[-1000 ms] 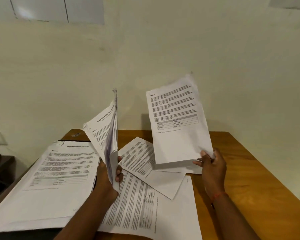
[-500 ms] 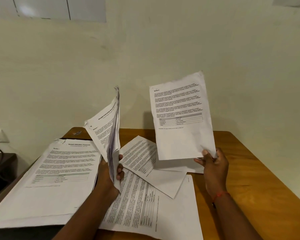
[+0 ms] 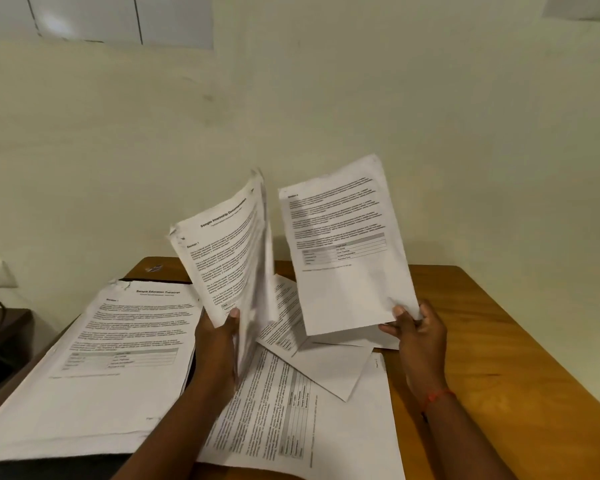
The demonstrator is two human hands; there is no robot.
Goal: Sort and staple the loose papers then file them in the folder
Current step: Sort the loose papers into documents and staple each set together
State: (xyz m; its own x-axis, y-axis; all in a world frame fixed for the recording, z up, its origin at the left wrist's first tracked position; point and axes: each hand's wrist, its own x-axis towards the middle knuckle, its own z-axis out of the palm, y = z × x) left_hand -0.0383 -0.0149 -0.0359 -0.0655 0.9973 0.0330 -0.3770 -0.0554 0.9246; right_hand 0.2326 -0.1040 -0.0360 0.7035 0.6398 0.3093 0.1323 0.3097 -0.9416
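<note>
Papers are split between my two hands and the table (image 3: pixel 499 341). My left hand (image 3: pixel 219 337) grips a sheaf (image 3: pixel 229 251) at its bottom edge, thumb across the front page and fingers curled behind. The sheaf stands on end, its long axis near upright and its heading uppermost, with the top leaning to the right and the back pages blurred. My right hand (image 3: pixel 416 327) pinches the lower right corner of a single sheet (image 3: pixel 347 251). That sheet is also upright with its print facing me, and its top leans a little left. The two held lots are close at the top but apart.

On the table's left side lies a flat stack (image 3: pixel 118 348) with its long axis running away from me and its heading at the far end. Between my forearms lie loose sheets (image 3: pixel 309 427), one with its print sideways to me.
</note>
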